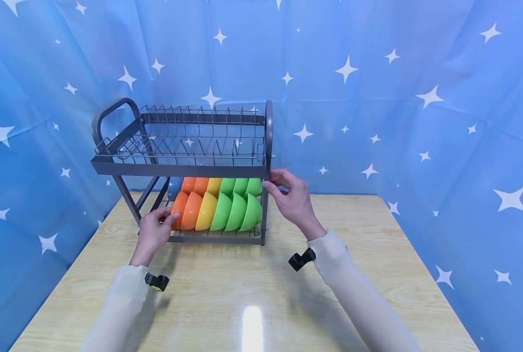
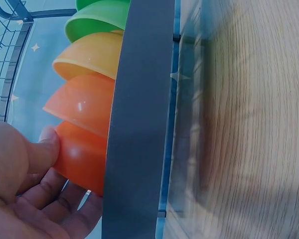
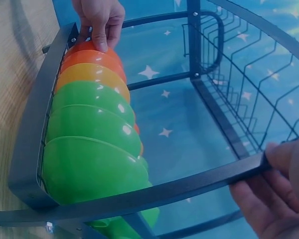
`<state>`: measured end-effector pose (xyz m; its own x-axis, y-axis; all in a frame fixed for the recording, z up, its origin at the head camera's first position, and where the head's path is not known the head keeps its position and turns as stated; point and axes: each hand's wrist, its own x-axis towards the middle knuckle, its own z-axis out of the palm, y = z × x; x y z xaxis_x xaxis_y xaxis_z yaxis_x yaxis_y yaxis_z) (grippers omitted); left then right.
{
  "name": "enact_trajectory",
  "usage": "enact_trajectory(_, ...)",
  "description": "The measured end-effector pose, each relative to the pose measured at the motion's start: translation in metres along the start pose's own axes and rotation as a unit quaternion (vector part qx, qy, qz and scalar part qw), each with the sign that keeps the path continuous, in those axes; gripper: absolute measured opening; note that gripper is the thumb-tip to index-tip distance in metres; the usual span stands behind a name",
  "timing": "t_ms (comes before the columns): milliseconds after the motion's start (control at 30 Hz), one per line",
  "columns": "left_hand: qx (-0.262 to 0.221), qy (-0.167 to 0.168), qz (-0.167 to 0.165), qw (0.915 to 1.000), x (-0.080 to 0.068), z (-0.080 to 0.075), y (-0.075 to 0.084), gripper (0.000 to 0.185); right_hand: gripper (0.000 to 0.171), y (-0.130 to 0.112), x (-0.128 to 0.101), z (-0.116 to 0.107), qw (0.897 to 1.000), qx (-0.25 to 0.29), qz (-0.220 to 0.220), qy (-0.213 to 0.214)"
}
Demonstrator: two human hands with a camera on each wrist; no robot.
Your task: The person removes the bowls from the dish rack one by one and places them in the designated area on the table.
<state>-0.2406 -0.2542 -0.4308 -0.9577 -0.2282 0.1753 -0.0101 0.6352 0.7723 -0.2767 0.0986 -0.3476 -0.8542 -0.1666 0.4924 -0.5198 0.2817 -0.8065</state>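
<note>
We see one grey two-tier dish rack (image 1: 180,168) standing on a pale wooden worktop (image 1: 252,293), between our two hands. Our left hand (image 1: 152,231) reaches to the rack's lower tier, its thumb and fingers curled around the rim of the endmost orange bowl (image 1: 180,208) in the front row. That front row holds six bowls on edge, counted away from the left hand: two orange, one yellow bowl (image 1: 207,211), then three green bowls (image 1: 237,211). A second row behind them shows two orange, one yellow and three green again, with something blue just beyond the left hand that we cannot identify. Our right hand (image 1: 291,195) grips the rack's upright corner post beside the last green bowl, fingers curled around the metal. The upper tier above both hands is bare wire.
</note>
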Motion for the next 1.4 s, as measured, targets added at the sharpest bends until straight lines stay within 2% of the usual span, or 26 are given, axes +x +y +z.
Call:
enact_trajectory(167, -0.008, 0.009, 0.008, 0.9999, 0.000, 0.002, -0.002, 0.030, 0.030, 0.001, -0.002, 0.000, 1.000, -0.003, 0.002, 0.002)
enact_trajectory(367, -0.028, 0.008, 0.001, 0.9996, 0.001, 0.001, -0.002, 0.031, 0.030, 0.002, -0.003, 0.000, 1.000, -0.004, 0.004, 0.006)
enact_trajectory(933, -0.106, 0.012, -0.064, 0.9922, 0.004, -0.005, 0.001, 0.039, 0.030, 0.001, -0.003, 0.005, 1.000, -0.005, 0.006, 0.003)
enact_trajectory(1133, -0.128, 0.021, -0.055, 0.9900, 0.007, -0.009, 0.007, 0.042, 0.030, 0.001, -0.002, 0.004, 1.000, -0.004, -0.002, 0.005)
enact_trajectory(1400, -0.100, 0.054, -0.032, 0.9930, 0.007, -0.014, 0.010, 0.041, 0.031, 0.002, 0.000, 0.004, 1.000, -0.004, 0.001, 0.004)
